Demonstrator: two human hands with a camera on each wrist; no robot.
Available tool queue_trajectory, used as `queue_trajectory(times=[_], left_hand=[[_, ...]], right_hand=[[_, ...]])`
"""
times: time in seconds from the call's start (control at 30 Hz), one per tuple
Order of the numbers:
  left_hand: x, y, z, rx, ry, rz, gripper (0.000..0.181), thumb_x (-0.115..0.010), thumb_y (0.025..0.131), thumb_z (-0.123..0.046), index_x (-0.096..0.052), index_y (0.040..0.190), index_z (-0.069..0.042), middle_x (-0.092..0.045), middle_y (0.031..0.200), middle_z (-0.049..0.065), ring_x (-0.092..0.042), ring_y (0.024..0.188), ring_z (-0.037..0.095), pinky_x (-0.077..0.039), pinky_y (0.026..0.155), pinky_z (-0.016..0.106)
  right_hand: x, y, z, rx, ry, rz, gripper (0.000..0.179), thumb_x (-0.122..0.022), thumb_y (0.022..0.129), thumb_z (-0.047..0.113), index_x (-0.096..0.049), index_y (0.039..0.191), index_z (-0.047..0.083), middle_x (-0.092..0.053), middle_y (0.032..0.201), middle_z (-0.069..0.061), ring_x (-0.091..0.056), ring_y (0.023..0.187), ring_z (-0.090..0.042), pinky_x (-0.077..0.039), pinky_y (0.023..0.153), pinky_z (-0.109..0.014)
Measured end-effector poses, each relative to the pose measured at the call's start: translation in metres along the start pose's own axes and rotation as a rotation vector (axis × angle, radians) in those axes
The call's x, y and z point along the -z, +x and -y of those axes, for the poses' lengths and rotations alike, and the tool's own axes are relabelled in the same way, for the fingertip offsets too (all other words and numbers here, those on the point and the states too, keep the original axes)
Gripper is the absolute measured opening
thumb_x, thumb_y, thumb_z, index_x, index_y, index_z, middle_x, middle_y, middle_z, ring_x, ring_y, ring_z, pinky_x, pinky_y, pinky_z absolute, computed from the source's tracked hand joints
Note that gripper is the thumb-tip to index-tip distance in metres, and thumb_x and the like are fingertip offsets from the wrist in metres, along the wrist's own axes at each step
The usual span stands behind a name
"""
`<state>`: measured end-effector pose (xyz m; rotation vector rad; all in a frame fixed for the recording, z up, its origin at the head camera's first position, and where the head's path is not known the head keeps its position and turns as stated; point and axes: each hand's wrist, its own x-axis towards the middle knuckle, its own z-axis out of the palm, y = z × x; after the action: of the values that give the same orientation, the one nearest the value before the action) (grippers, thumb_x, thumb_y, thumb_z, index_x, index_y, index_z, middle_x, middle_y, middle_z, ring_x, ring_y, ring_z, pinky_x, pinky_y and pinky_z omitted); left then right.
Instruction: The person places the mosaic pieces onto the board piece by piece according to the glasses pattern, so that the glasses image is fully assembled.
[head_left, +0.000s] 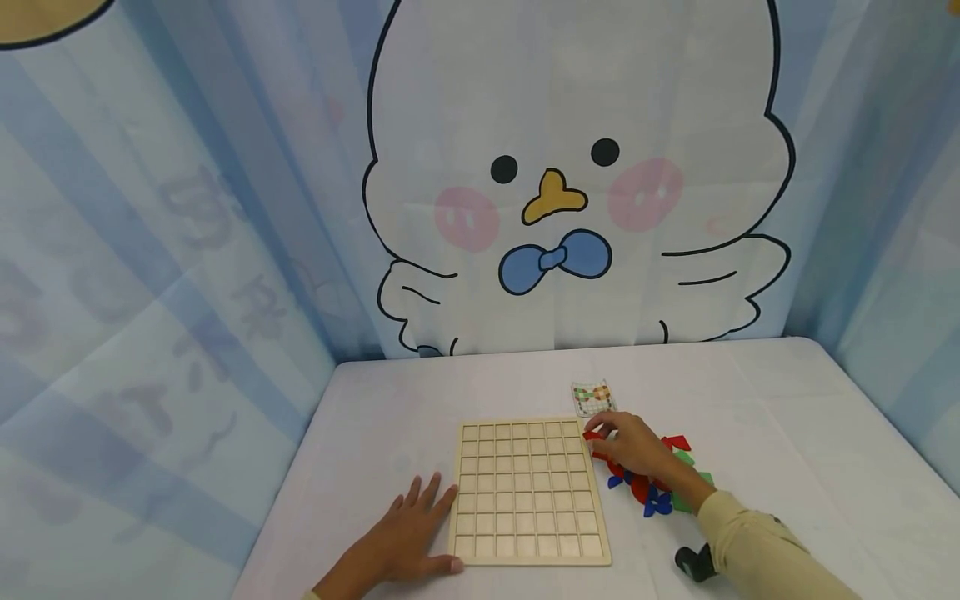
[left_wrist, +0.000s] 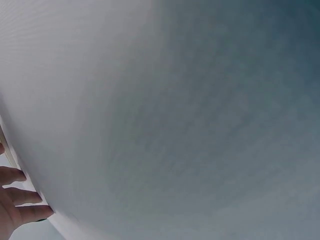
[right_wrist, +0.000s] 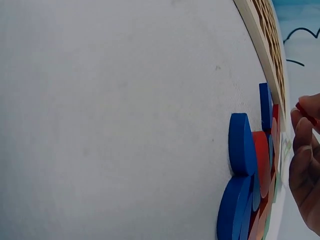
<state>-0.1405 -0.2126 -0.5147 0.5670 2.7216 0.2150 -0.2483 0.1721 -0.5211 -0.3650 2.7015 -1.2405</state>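
A pale wooden grid board (head_left: pixel 525 523) with square cells lies flat on the white table. Beside its left edge my left hand (head_left: pixel 405 535) rests with fingers spread, the thumb near the lower left corner and a fingertip close to the frame. Over the board's upper right edge, my right hand (head_left: pixel 637 446) pinches a small red piece (head_left: pixel 592 436) between thumb and fingers. In the right wrist view the same red piece (right_wrist: pixel 304 111) shows partly behind the fingertips. Below the right hand is a pile of flat pieces, with red (head_left: pixel 639 488), blue (head_left: pixel 657 503) and green (head_left: pixel 680 502) ones.
A small printed card (head_left: pixel 592 398) with a coloured pattern lies just behind the board's upper right corner. A black object (head_left: pixel 695 563) sits by the right sleeve, partly covered by it. Behind the table hangs a blue and white curtain (head_left: pixel 555 317) with a cartoon bird.
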Motion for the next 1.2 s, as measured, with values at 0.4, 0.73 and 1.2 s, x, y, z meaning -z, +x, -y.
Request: queue_trajectory(times=[0.4,0.73,1.2], left_hand=[[0.001,0.001,-0.004,0.045,-0.018,0.025,0.112,-0.054,0.074,-0.088,-0.031,0.159,-0.019,-0.022,0.165,0.020,-0.020,0.148,0.054,-0.031,0.108,0.073],[0.000,0.002,-0.002,0.036,-0.012,0.024,0.114,-0.058,0.073,-0.087,-0.030,0.159,-0.018,-0.022,0.165,0.021,-0.021,0.148,0.054,-0.032,0.107,0.074],[-0.004,0.004,0.000,0.040,-0.015,0.020,0.114,-0.060,0.072,-0.086,-0.031,0.159,-0.018,-0.023,0.165,0.021,-0.021,0.148,0.055,-0.032,0.106,0.075]], right_hand=[[-0.010,0.001,0.005,0.040,0.035,0.038,0.022,-0.073,0.092,0.015,-0.071,0.113,0.009,-0.064,0.086,-0.002,-0.057,0.056,-0.016,-0.049,0.049,-0.027],[-0.014,0.002,0.007,0.064,-0.008,0.034,0.022,-0.073,0.092,0.014,-0.073,0.113,0.007,-0.065,0.085,-0.001,-0.056,0.056,-0.012,-0.049,0.049,-0.026],[-0.018,0.008,0.011,0.117,-0.145,-0.025,0.020,-0.079,0.087,0.019,-0.077,0.105,0.010,-0.068,0.083,0.004,-0.052,0.071,-0.010,-0.041,0.058,-0.024]])
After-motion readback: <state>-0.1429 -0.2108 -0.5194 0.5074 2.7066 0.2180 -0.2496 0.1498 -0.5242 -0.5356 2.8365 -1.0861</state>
